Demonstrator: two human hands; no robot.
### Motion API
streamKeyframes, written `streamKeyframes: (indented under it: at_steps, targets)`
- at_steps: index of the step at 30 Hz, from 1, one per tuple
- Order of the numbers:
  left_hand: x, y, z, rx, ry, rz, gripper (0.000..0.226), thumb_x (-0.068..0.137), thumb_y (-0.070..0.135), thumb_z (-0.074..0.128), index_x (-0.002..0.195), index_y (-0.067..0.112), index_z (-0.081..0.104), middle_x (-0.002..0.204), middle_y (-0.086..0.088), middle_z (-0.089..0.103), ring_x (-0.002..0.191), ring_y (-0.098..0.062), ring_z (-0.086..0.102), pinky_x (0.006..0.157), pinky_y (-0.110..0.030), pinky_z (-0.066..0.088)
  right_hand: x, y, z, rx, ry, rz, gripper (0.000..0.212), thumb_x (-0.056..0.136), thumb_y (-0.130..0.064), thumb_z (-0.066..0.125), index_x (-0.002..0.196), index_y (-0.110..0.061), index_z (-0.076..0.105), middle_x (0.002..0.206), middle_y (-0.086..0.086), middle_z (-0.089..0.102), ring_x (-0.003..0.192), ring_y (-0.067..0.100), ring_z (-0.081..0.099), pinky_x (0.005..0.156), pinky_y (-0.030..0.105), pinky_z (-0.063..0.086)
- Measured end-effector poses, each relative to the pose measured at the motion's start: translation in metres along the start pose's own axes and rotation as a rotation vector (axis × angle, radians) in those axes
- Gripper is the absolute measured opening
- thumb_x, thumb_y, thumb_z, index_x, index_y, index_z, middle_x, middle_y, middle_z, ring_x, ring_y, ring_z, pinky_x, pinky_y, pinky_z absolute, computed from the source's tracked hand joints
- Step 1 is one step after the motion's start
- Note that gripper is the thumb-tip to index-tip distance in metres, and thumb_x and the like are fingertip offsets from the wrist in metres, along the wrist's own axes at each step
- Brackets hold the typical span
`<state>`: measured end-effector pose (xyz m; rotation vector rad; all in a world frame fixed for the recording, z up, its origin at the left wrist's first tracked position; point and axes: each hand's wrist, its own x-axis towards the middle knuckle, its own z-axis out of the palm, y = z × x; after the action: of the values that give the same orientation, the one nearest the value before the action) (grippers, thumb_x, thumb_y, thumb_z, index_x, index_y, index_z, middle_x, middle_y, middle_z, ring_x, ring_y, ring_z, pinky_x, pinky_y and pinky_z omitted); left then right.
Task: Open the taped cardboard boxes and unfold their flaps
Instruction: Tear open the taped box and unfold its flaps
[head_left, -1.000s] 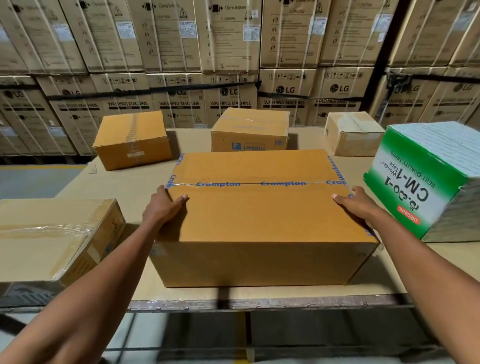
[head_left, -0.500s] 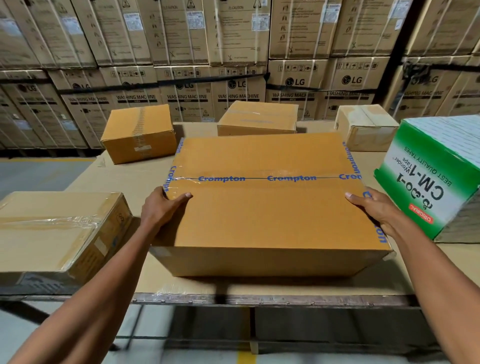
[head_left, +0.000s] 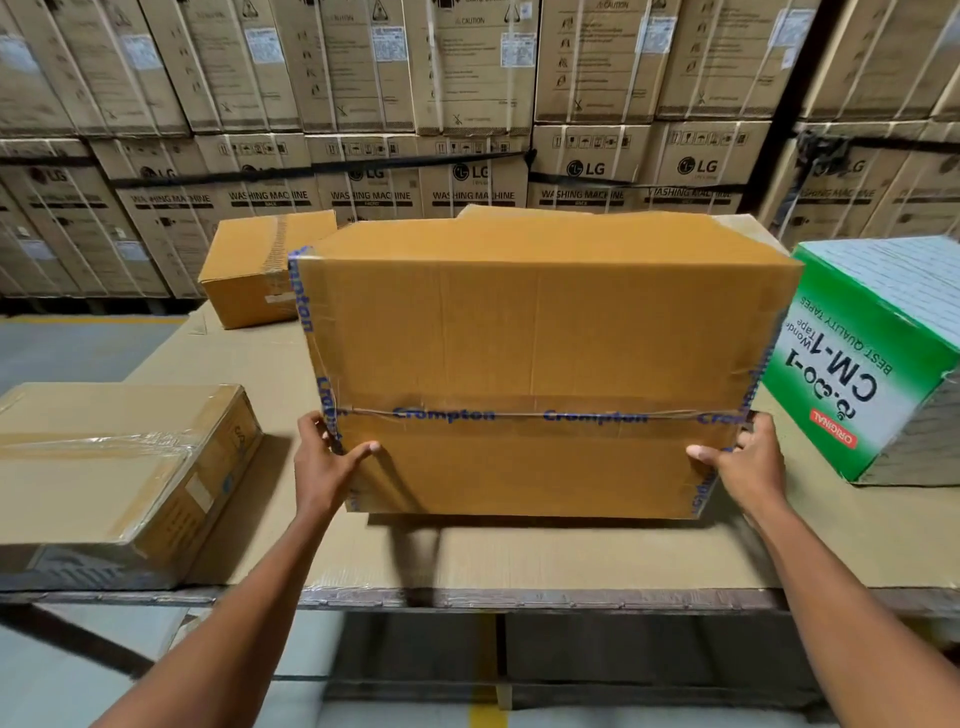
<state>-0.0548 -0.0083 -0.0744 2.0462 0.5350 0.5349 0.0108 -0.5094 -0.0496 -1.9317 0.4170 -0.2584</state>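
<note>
A large brown cardboard box (head_left: 530, 332) sealed with blue-lettered Crompton tape stands tipped up on the table (head_left: 519, 561), its taped face turned toward me. My left hand (head_left: 324, 462) grips its lower left edge, thumb on the front face. At the lower right edge my right hand (head_left: 745, 465) grips the same box. The tape seam runs across the box just above both hands. The box hides much of the table behind it.
A flat box wrapped in clear tape (head_left: 114, 478) lies at the left. A smaller taped brown box (head_left: 254, 270) sits at the back left. A green and white tape carton (head_left: 878, 358) stands close at the right. Stacked washing machine cartons (head_left: 467, 104) fill the background.
The large box has been tilted up from lying flat, so its taped top now faces me. Both hands went with it, holding its side edges.
</note>
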Motion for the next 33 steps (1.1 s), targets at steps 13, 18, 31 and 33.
streamKeyframes:
  at_steps: [13,18,31,33]
  targets:
    - [-0.004,0.032,-0.027,-0.122,-0.095,-0.021,0.088,0.083,0.057,0.073,0.148,0.018,0.029,0.150,-0.011,0.046,0.134,-0.029,0.047,0.107,-0.044,0.042,-0.022,-0.016,-0.003,0.083,-0.080,-0.060,0.087,0.088,-0.040,0.071,0.155,-0.019,0.019,0.159,-0.002,0.031,0.144,0.025,0.032,0.117,0.044,0.027]
    - [0.013,0.106,-0.062,-0.101,0.374,0.332,0.063,0.094,0.051,0.058,0.149,0.027,0.038,0.148,-0.004,0.045,0.133,-0.020,0.041,0.107,-0.040,0.037,-0.026,-0.095,-0.027,0.329,0.293,-0.426,0.060,0.084,-0.034,0.057,0.141,-0.015,0.050,0.141,0.006,0.054,0.125,0.016,0.050,0.104,0.023,0.039]
    - [0.134,0.177,-0.085,0.351,-0.279,0.065,0.068,0.086,0.068,0.050,0.130,0.017,0.058,0.128,-0.018,0.065,0.115,-0.034,0.063,0.103,-0.051,0.049,0.041,-0.208,-0.044,-0.570,-0.119,-0.132,0.083,0.088,-0.070,0.051,0.151,-0.018,0.039,0.155,0.012,0.042,0.136,0.038,0.044,0.108,0.049,0.040]
    - [0.135,0.170,-0.084,0.221,-0.304,0.025,0.058,0.086,0.066,0.056,0.109,0.013,0.065,0.114,-0.019,0.071,0.100,-0.029,0.066,0.098,-0.050,0.052,0.047,-0.207,-0.048,-0.461,-0.155,-0.031,0.095,0.077,-0.077,0.062,0.147,-0.015,0.045,0.146,0.014,0.051,0.126,0.038,0.053,0.101,0.046,0.045]
